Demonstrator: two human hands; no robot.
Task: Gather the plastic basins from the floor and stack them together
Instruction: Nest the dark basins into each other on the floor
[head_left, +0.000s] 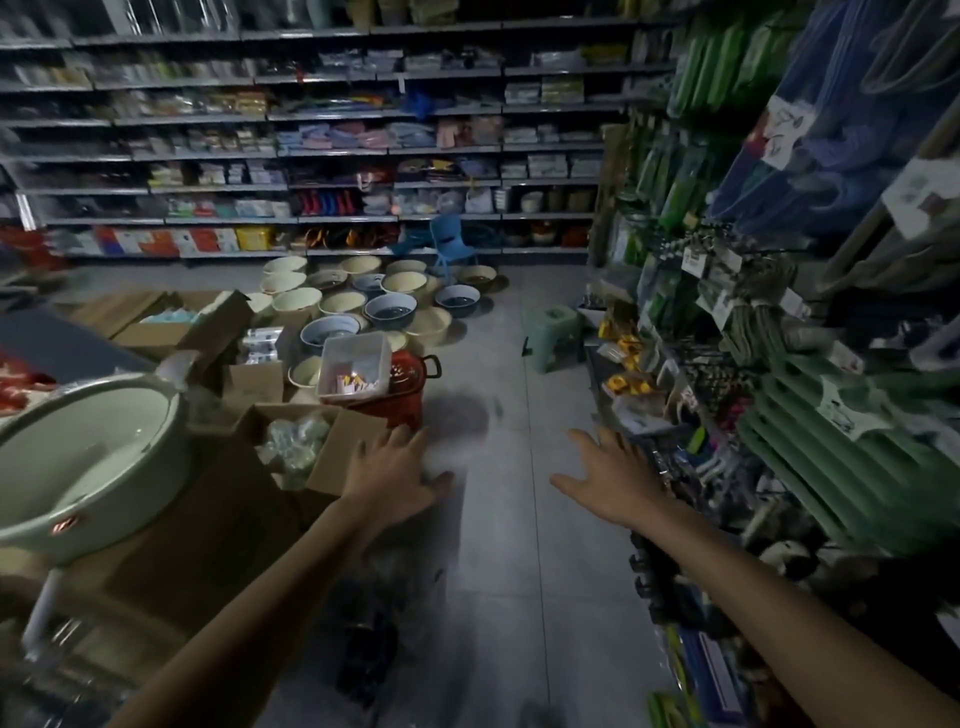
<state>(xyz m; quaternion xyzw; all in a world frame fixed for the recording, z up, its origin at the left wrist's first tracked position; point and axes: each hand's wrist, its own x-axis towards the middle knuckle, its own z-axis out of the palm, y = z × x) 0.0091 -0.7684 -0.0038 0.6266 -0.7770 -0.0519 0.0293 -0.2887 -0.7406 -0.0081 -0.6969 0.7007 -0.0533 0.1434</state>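
While both arms reach forward over the grey floor (498, 519), a pale green basin (88, 462) sits at the far left on top of cardboard boxes (208, 519), upright and empty. Just right of it an open box (311, 447) holds clear wrapped goods. Beyond that box stands a red basket (400, 384) with a white tub (356, 366) resting on its top; small packets lie inside the tub.

Behind the basket, the basins (363, 296) cover the floor in a loose cluster, cream ones mixed with a few blue ones, all upright and mostly side by side, not stacked. One cream basin (306, 371) sits just left of the basket, partly hidden by the tub. A blue chair (449, 244) stands behind the cluster, against the long shelves (311, 150) of packaged goods.

Nearer than the basket, the left hand (395, 473) hovers palm down with fingers spread, holding nothing. To its right the right hand (608, 478) is likewise spread and empty, well short of the basins. Right of the basket, a green stool (553, 338) stands on the floor beside a rack (779, 312) of hanging green and blue goods.
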